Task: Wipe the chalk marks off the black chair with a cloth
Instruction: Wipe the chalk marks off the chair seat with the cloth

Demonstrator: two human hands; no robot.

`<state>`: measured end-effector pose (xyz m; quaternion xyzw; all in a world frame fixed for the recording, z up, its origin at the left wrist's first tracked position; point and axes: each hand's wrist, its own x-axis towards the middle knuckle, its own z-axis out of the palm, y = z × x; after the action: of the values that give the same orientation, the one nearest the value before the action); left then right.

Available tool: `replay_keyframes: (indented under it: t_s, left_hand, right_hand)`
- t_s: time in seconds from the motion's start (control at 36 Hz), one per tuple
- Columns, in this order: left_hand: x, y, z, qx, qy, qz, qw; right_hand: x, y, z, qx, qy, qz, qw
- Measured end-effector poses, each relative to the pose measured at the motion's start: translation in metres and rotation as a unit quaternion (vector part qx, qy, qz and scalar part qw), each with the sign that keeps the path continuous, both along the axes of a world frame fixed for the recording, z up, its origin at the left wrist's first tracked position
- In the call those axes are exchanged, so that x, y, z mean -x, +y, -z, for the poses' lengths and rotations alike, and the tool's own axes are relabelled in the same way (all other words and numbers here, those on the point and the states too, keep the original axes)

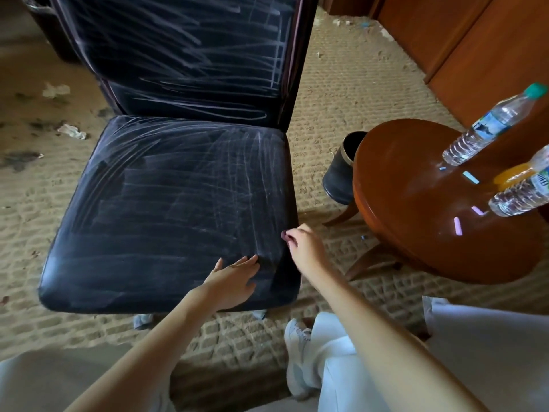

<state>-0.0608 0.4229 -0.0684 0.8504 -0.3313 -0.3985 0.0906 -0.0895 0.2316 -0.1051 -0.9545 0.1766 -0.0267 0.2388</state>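
Head view: left hand (pixel 234 281) flat on chalked black chair (pixel 166 209), right hand (pixel 303 243) grip pinching chalk (pixel 284 235), bottle labels unreadable

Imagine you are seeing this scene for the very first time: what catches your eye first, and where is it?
The black chair dominates the middle, its seat and backrest covered in pale chalk marks. At the seat's near right corner, the left hand lies flat on the seat, while the right hand pinches a small piece of chalk. To the right, a round wooden table holds water bottles and loose chalk sticks.
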Motion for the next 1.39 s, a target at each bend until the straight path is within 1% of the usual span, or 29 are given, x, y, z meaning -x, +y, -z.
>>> replay_keyframes:
  t_s: [0.08, 0.17, 0.19, 0.25, 0.31, 0.33, 0.39, 0.44, 0.5, 0.58, 0.67, 0.75, 0.83, 0.94, 1.0, 1.03, 1.08, 1.11, 1.14, 1.17, 1.22, 1.31, 1.36, 1.39]
  left_hand:
    - [0.000, 0.001, 0.005, -0.001, -0.002, 0.002, 1.000]
    - [0.001, 0.004, 0.008, -0.001, -0.002, -0.002, 1.000]
    - [0.001, 0.004, 0.008, -0.001, -0.005, -0.003, 1.000]
    - [0.003, 0.004, 0.005, -0.003, -0.011, -0.005, 1.000]
    - [0.004, 0.003, 0.004, -0.002, -0.012, -0.005, 1.000]
    - [0.004, 0.003, 0.004, -0.002, -0.014, -0.005, 1.000]
    - [0.003, 0.003, 0.003, 0.001, -0.015, -0.006, 1.000]
    - [0.003, 0.003, 0.000, 0.007, -0.013, -0.011, 1.000]
    - [0.003, 0.004, -0.003, 0.033, 0.000, -0.050, 0.998]
    - [-0.002, 0.013, -0.004, 0.075, 0.008, -0.111, 0.991]
    - [-0.009, 0.029, -0.004, 0.077, -0.014, -0.128, 0.989]
    - [-0.011, 0.046, -0.002, 0.045, -0.055, -0.123, 0.990]
    - [-0.008, 0.058, 0.005, 0.003, -0.071, -0.103, 0.992]
    - [-0.005, 0.062, 0.012, -0.014, -0.079, -0.086, 0.993]
    - [-0.007, 0.061, 0.012, -0.021, -0.080, -0.087, 0.993]
    - [-0.007, 0.061, 0.011, -0.024, -0.077, -0.086, 0.993]
    - [-0.008, 0.062, 0.008, -0.033, -0.069, -0.079, 0.994]
    - [-0.009, 0.063, 0.007, -0.037, -0.067, -0.074, 0.994]
    - [-0.009, 0.063, 0.006, -0.041, -0.066, -0.070, 0.995]
    - [-0.010, 0.064, 0.005, -0.042, -0.066, -0.069, 0.995]
    - [-0.008, 0.066, 0.001, -0.042, -0.071, -0.080, 0.993]
    - [-0.003, 0.075, -0.001, -0.046, -0.086, -0.107, 0.989]
    - [0.000, 0.086, 0.001, -0.048, -0.096, -0.127, 0.986]
    - [0.001, 0.092, 0.002, -0.053, -0.100, -0.133, 0.985]
  right_hand:
    - [0.028, 0.028, 0.015, 0.002, -0.011, -0.037, 0.999]
    - [0.061, 0.058, 0.027, -0.013, -0.043, -0.114, 0.992]
    - [0.074, 0.067, 0.029, -0.011, -0.028, -0.145, 0.989]
    - [0.097, 0.081, 0.036, -0.008, 0.054, -0.216, 0.975]
    - [0.115, 0.085, 0.048, 0.002, 0.134, -0.313, 0.940]
    - [0.118, 0.085, 0.049, -0.002, 0.130, -0.324, 0.937]
    - [0.110, 0.078, 0.039, -0.043, 0.086, -0.268, 0.959]
    - [0.091, 0.065, 0.025, -0.063, 0.007, -0.201, 0.978]
    - [0.068, 0.044, 0.004, -0.076, -0.049, -0.130, 0.987]
    - [0.035, 0.015, -0.017, -0.035, -0.111, -0.027, 0.993]
    - [0.014, 0.007, -0.017, -0.009, -0.104, 0.011, 0.995]
    - [0.010, 0.022, 0.002, -0.010, -0.080, 0.003, 0.997]
    - [0.028, 0.049, 0.020, 0.006, -0.076, -0.037, 0.996]
    - [0.059, 0.076, 0.029, 0.056, -0.087, -0.080, 0.991]
    - [0.076, 0.086, 0.037, 0.085, -0.064, -0.150, 0.983]
    - [0.086, 0.090, 0.044, 0.086, -0.041, -0.209, 0.973]
    - [0.105, 0.096, 0.056, 0.070, 0.025, -0.334, 0.940]
    - [0.111, 0.096, 0.059, 0.070, 0.039, -0.367, 0.927]
    - [0.114, 0.095, 0.057, 0.066, 0.029, -0.366, 0.928]
    - [0.113, 0.091, 0.053, 0.058, -0.001, -0.333, 0.941]
    - [0.098, 0.077, 0.037, 0.042, -0.079, -0.235, 0.968]
    - [0.065, 0.047, 0.010, 0.009, -0.163, -0.100, 0.981]
    - [0.045, 0.034, -0.001, 0.022, -0.179, -0.036, 0.983]
    - [0.038, 0.033, -0.001, 0.028, -0.175, -0.021, 0.984]
